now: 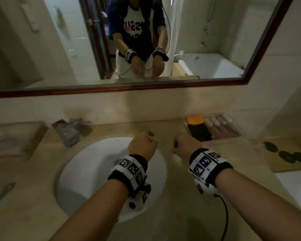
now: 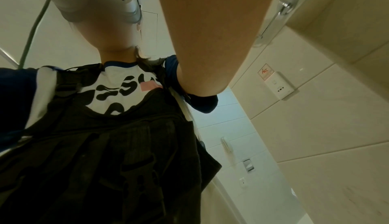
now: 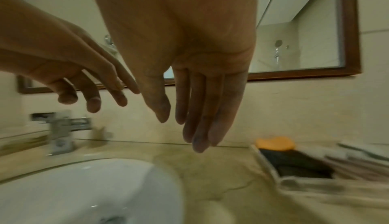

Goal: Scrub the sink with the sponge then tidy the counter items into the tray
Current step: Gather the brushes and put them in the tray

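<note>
The white oval sink (image 1: 87,173) is set in the beige counter. My left hand (image 1: 142,146) hangs over the sink's far right rim, and my right hand (image 1: 185,147) hovers over the counter just right of it. In the right wrist view the right hand (image 3: 189,111) points down with straight fingers and holds nothing. The left hand (image 3: 92,94) beside it is relaxed and empty too. An orange sponge (image 1: 195,120) lies at the back of a clear tray (image 1: 236,134) to the right, with a black item and pink items. The left wrist view shows only my forearm and torso.
A chrome faucet (image 1: 68,132) stands behind the sink on the left. Another tray (image 1: 33,145) sits at the far left, with a slim grey handle (image 1: 2,193) nearer me. Dark round items lie on a wooden mat (image 1: 268,164) at the right. A mirror (image 1: 233,83) spans the wall.
</note>
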Demonstrator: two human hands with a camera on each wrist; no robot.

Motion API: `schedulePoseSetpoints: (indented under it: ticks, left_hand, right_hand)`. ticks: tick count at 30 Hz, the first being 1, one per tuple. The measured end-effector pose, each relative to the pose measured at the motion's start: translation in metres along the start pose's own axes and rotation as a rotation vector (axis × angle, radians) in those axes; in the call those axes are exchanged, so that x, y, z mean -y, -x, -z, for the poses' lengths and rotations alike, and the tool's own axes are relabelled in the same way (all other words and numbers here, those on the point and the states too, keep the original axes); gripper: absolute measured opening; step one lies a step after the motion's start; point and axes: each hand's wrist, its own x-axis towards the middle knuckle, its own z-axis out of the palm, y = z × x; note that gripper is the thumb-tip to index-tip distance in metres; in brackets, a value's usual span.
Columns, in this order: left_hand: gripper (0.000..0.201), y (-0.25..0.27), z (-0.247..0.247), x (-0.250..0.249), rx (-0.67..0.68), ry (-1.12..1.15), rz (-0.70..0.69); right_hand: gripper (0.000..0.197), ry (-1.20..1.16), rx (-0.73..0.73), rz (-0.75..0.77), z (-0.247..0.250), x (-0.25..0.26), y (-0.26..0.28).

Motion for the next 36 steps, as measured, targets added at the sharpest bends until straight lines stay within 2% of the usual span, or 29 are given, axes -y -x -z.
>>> schedulePoseSetpoints:
  ticks: [8,15,17,19,22,26,31,33,36]
  left_hand:
    - [0.035,0.031,0.066,0.103,-0.075,-0.084,0.178]
    - [0.041,0.052,0.140,0.229,-0.106,-0.246,0.400]
    - [0.042,0.057,0.158,0.261,-0.087,-0.267,0.457]
    - [0.048,0.060,0.176,0.293,-0.068,-0.304,0.494]
    - [0.056,0.068,0.202,0.344,0.022,-0.435,0.541]
    - [0.061,0.079,0.232,0.408,0.151,-0.594,0.659]
    - [0.043,0.081,0.239,0.441,0.235,-0.504,0.649]
    - [0.030,0.084,0.239,0.448,0.215,-0.441,0.635]
    - [0.030,0.088,0.240,0.456,0.155,-0.394,0.606]
  right_hand:
    - [0.026,0.151,0.079,0.286,-0.042,0.118,0.021]
    - [0.030,0.179,0.154,0.298,-0.068,0.176,0.017]
    - [0.023,0.186,0.154,0.281,-0.078,0.194,0.013]
    - [0.024,0.185,0.144,0.266,-0.088,0.216,0.006]
    - [0.017,0.206,0.147,0.279,-0.100,0.257,-0.001]
    - [0.029,0.217,0.134,0.275,-0.112,0.309,-0.005]
    - [0.029,0.235,0.140,0.286,-0.132,0.350,-0.005]
    - [0.029,0.241,0.158,0.298,-0.138,0.362,-0.004]
    - [0.028,0.240,0.163,0.318,-0.146,0.379,-0.005]
